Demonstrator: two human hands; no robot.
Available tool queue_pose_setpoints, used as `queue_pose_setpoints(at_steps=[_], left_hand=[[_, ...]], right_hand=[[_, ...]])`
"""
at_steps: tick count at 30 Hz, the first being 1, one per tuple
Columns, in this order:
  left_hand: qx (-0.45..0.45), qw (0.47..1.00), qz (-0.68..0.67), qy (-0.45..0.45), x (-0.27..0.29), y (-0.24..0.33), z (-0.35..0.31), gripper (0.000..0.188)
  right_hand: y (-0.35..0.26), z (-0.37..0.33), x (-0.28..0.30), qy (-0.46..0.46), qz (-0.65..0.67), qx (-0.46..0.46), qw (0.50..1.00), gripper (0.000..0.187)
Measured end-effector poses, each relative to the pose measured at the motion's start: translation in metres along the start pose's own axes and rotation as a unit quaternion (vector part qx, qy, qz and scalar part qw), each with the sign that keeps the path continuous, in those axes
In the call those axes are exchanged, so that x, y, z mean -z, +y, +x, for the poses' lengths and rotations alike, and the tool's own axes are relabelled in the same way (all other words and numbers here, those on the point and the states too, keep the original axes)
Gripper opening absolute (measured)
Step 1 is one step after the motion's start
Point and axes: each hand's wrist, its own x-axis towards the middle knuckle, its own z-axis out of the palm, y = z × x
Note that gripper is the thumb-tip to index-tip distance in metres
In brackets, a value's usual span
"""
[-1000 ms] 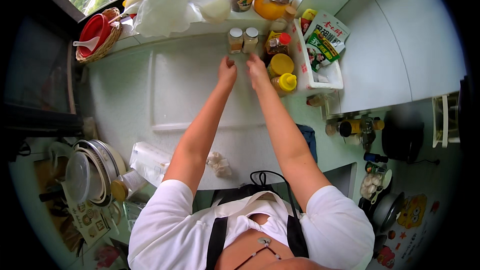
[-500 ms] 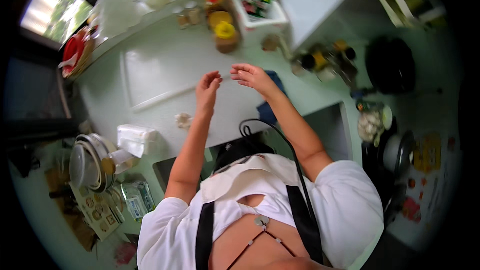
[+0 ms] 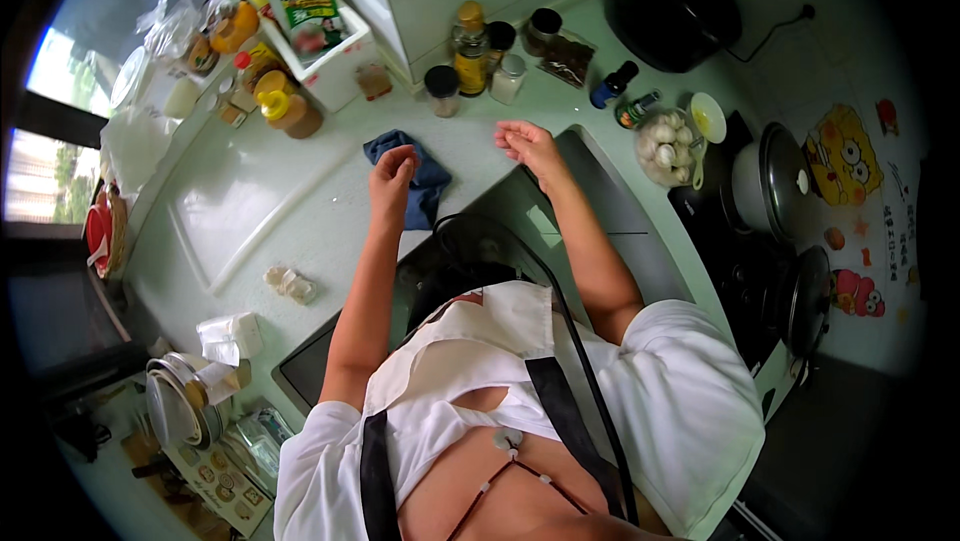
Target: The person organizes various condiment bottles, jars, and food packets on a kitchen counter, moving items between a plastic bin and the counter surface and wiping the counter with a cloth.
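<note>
Evidently both hands hung in mid-air near the middle of the frame, each holding nothing. The left hand (image 3: 392, 179) was loosely curled, its thumb close to the bent fingers; it overlapped the left edge of the dark blue cloth (image 3: 429, 181) — whether it touched the fabric could not be told. The right hand (image 3: 532, 149) was more open, its fingers half extended and pointing to the left, near the upper end of the sink (image 3: 622, 203).

The cloth lay rumpled on the pale tabletop (image 3: 330, 136), just above centre in the frame and left of the sink. Above it stood a black-lidded jar (image 3: 441, 96), with a white-capped shaker (image 3: 508, 83) to the right. A clear container of garlic bulbs (image 3: 665, 151) sat right of the sink, near the black stove (image 3: 738, 281). At the left, a crumpled tissue (image 3: 290, 284) lay by itself — a white packet (image 3: 230, 338) rested below it. A yellow-capped bottle (image 3: 292, 117) stood toward the upper left.
</note>
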Motion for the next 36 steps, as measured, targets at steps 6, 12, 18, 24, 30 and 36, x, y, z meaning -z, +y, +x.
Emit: queue_pose_setpoints(at_steps=[6, 12, 18, 24, 30, 36], left_hand=[[-0.016, 1.000, 0.009, -0.014, -0.040, -0.016, 0.013, 0.023], [-0.017, 0.996, 0.086, -0.013, -0.059, -0.022, 0.022, 0.024], [-0.065, 0.986, 0.148, 0.039, -0.052, -0.017, 0.040, 0.024], [-0.066, 0.980, 0.179, 0.061, -0.052, -0.002, 0.049, 0.022], [-0.063, 0.976, 0.203, 0.056, -0.051, -0.013, 0.058, 0.023], [-0.095, 0.972, 0.211, 0.033, -0.072, -0.023, 0.053, 0.028]], right_hand=[[0.008, 0.006, 0.062, 0.089, -0.024, 0.074, 0.993, 0.027], [0.011, 0.035, 0.075, 0.119, -0.087, 0.151, 0.978, 0.033], [-0.014, 0.087, 0.049, 0.181, -0.375, 0.240, 0.877, 0.062], [-0.021, 0.114, 0.028, 0.165, -0.424, 0.225, 0.861, 0.058], [-0.024, 0.095, 0.022, 0.123, -0.430, 0.175, 0.877, 0.051], [-0.017, 0.069, 0.007, 0.041, -0.392, 0.218, 0.893, 0.051]])
